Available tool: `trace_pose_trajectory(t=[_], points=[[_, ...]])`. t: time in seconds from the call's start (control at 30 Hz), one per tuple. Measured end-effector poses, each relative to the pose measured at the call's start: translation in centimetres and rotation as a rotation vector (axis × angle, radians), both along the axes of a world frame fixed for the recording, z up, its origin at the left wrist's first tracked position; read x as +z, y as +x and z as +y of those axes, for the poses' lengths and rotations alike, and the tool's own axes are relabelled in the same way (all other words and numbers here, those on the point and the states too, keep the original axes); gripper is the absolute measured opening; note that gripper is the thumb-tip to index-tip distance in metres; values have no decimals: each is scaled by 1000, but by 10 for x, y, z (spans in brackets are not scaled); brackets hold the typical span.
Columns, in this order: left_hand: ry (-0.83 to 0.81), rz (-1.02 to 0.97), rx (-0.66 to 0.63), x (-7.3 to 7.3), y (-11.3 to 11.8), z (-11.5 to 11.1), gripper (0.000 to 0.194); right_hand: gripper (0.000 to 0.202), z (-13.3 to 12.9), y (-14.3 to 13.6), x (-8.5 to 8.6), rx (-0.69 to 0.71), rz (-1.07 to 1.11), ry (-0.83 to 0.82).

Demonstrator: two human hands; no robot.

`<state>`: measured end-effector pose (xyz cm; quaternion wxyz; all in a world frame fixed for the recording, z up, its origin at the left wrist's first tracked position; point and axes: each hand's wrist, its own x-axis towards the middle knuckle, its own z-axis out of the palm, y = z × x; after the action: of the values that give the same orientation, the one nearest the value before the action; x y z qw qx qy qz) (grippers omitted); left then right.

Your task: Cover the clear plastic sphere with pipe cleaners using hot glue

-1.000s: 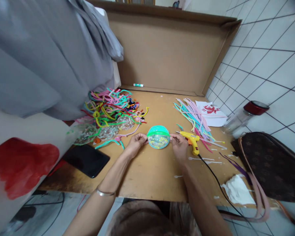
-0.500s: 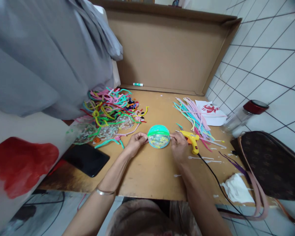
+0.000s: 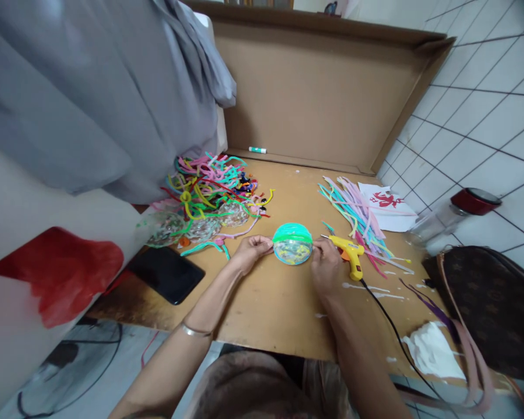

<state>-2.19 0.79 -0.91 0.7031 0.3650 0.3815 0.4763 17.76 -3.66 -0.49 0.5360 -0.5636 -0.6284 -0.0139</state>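
Note:
A round disc (image 3: 292,251) with teal strips on its upper part, a green strip across it and a clear, yellow-speckled lower part lies between my hands. My left hand (image 3: 254,251) pinches the left end of the green strip at the disc's rim. At the right end of that strip, my right hand (image 3: 325,259) has its fingers closed. Just right of that hand a yellow glue gun (image 3: 351,251) rests on its side. Fuzzy pastel stems (image 3: 353,209) lie behind the gun.
On the wooden table (image 3: 262,314) are a tangle of coloured stems (image 3: 209,180), clear discs (image 3: 203,228), a black phone (image 3: 168,273) and crumpled tissue (image 3: 434,349). A bottle (image 3: 441,221) and brown bag (image 3: 498,308) stand right. Cardboard (image 3: 314,93) rises behind.
The whole view has shifted, so things appear farther right. Both hands keep their hold at the disc's two sides, with no clear movement against it.

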Motion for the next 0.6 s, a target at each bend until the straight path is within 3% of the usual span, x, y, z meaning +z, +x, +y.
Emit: trace_pose_trajectory(t=[0.6], points=[[-54,-126,-55,-3,-3,2,34,15,4,5,-7,-15,71,-68]])
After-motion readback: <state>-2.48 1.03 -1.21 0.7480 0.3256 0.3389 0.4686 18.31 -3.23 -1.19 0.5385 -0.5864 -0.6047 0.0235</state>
